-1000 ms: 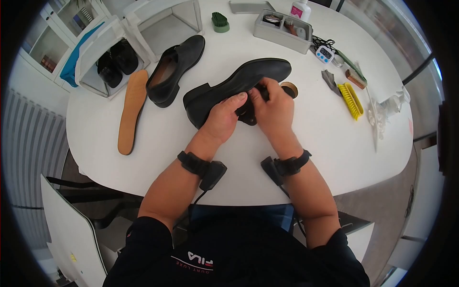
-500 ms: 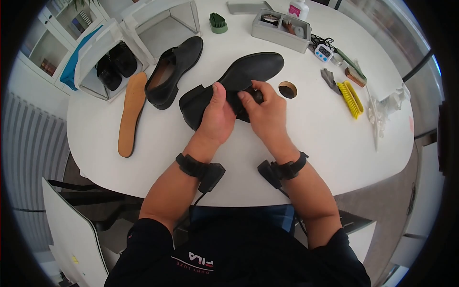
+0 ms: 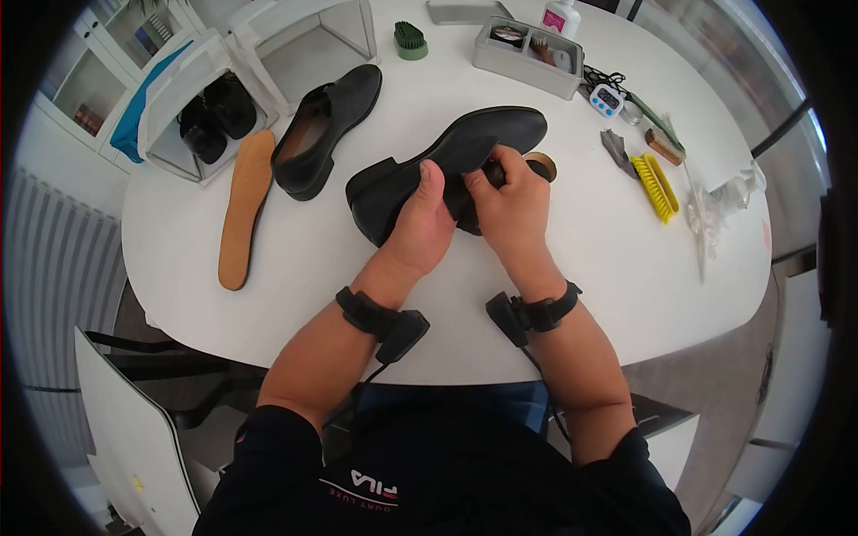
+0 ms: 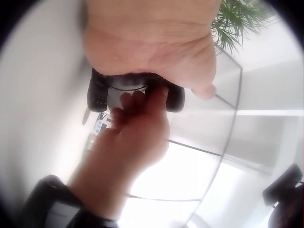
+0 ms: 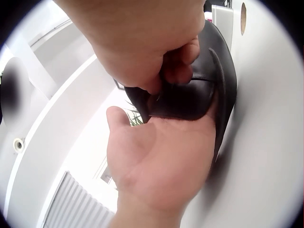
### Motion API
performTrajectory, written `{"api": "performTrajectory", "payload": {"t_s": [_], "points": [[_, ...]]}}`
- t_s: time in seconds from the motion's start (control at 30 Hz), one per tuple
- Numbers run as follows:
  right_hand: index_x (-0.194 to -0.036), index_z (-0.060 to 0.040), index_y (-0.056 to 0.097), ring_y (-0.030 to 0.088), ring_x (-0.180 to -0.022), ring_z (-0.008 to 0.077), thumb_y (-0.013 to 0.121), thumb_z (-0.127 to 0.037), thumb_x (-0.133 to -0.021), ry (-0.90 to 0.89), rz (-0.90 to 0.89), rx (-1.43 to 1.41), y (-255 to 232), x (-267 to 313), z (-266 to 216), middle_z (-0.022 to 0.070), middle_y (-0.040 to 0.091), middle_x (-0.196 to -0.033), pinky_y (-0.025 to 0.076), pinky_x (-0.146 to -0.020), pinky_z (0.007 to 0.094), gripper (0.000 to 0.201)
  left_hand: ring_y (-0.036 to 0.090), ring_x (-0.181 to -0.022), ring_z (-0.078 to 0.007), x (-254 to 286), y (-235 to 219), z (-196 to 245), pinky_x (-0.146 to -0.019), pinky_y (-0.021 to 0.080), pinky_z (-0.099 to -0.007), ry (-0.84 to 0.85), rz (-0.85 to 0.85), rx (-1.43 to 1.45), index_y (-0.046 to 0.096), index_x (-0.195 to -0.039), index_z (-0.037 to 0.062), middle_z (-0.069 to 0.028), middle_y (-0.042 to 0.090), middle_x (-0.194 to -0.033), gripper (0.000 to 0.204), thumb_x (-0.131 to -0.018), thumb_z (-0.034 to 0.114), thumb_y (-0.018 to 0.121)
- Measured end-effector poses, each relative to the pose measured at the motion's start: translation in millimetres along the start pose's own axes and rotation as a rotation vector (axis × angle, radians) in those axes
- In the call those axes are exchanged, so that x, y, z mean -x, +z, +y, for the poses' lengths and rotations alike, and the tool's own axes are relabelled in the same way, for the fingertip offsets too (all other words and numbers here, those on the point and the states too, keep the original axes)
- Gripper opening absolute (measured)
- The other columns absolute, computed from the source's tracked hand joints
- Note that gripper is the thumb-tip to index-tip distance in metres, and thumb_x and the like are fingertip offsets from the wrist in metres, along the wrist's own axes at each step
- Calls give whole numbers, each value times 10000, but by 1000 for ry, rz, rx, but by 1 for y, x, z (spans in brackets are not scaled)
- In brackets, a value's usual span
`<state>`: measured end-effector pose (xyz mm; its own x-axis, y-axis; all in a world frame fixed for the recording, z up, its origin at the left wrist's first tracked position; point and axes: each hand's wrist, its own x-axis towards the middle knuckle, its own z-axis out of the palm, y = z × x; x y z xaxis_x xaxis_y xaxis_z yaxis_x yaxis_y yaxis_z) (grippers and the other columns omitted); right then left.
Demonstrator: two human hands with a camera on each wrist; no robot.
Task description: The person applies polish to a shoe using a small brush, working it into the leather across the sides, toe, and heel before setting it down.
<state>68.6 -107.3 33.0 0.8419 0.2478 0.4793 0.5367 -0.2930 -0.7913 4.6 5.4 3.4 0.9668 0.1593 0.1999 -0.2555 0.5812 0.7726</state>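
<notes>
A black leather shoe lies on its side over the white table, its sole turned away from me. My left hand supports the shoe at its opening, thumb raised straight. In the right wrist view the left palm lies flat, with its fingers hidden under the shoe's leather. My right hand curls at the near side of the shoe. Its thumb and fingers pinch the leather edge of the upper. Left of the hands stands the other black shoe, and beside that lies a tan insole.
Clear-sided boxes, one with black shoes inside, stand at the back left. A green brush and a grey tin are at the back. To the right lie a timer and a yellow brush. A round table hole sits beside the right hand.
The left thumb has lifted from the shoe and now stands straight. The shoe and both hands shifted slightly left, then back right in the head view. The right fingers stay at the upper.
</notes>
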Motion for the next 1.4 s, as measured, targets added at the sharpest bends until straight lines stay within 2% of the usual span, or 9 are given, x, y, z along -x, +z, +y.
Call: {"api": "performTrajectory", "payload": {"t_s": [0.13, 0.2, 0.33, 0.4, 0.63, 0.83, 0.97, 1.1, 1.4], "points": [[-1008, 26, 710, 735, -724, 375, 826, -209, -876, -38, 37, 69, 2, 4, -9, 200, 740, -803, 563, -641, 402, 294, 506, -1434, -227, -1, -1, 5, -1219, 377, -417, 4, -16, -34, 469, -1565, 63, -70, 560, -1537, 871, -1035, 751, 393], [-1000, 15, 716, 738, -719, 363, 815, -195, -885, 105, -205, -72, 0, 7, -14, 182, 747, -812, 564, -640, 410, 259, 511, -1429, -231, -3, -8, 6, -1215, 380, -420, 15, -31, -55, 471, -1560, 54, -77, 564, -1531, 873, -1037, 749, 390], [-960, 5, 715, 730, -706, 370, 823, -203, -875, -1, -270, -94, -4, 4, -7, 188, 741, -811, 563, -632, 424, 249, 522, -1411, -234, -3, -8, 11, -1209, 388, -419, -7, -52, 2, 497, -1533, 36, -87, 580, -1511, 861, -1044, 737, 399], [-950, -1, 718, 713, -679, 383, 838, -216, -855, -120, -17, 73, -5, -6, 2, 189, 721, -777, 556, -614, 435, 264, 534, -1394, -233, -2, 2, 10, -1199, 400, -418, 35, -2, -18, 514, -1518, 34, -86, 590, -1497, 852, -1046, 733, 402], [-857, -48, 676, 692, -652, 374, 858, -217, -824, -328, -167, 23, -4, 6, -8, 147, 712, -758, 542, -581, 436, 250, 570, -1346, -211, -2, -11, 10, -1174, 422, -396, -13, -26, 42, 570, -1471, 41, -68, 627, -1452, 692, -1092, 611, 463], [-974, -76, 719, 713, -671, 350, 854, -213, -819, -271, 109, 291, -11, -9, 14, 142, 732, -793, 549, -591, 424, 247, 584, -1337, -231, -2, -9, 12, -1183, 427, -425, -34, 57, 37, 551, -1489, 48, -76, 635, -1450, 585, -1121, 498, 490], [-970, -88, 719, 722, -708, 337, 838, -182, -819, -360, -254, 35, -7, 6, 2, 116, 735, -824, 555, -610, 414, 215, 633, -1240, -191, -2, -19, 20, -1082, 500, -372, -64, -10, 187, 613, -1413, 13, -77, 678, -1360, 525, -1108, 436, 555], [-976, -91, 724, 730, -713, 313, 837, -192, -820, -294, 25, 220, -12, -10, 14, 94, 752, -851, 555, -605, 410, 218, 662, -1183, -191, -2, -4, 25, -1053, 513, -368, -19, 100, 122, 637, -1361, 13, -70, 701, -1291, 400, -1066, 283, 640], [-952, -94, 715, 701, -684, 325, 830, -187, -822, -423, -253, 93, -6, 3, 7, 90, 729, -808, 535, -588, 420, 197, 648, -1157, -159, -8, -22, 16, -1043, 496, -315, -92, 361, -29, 675, -1322, 3, -69, 709, -1273, 352, -1058, 234, 694]]}}
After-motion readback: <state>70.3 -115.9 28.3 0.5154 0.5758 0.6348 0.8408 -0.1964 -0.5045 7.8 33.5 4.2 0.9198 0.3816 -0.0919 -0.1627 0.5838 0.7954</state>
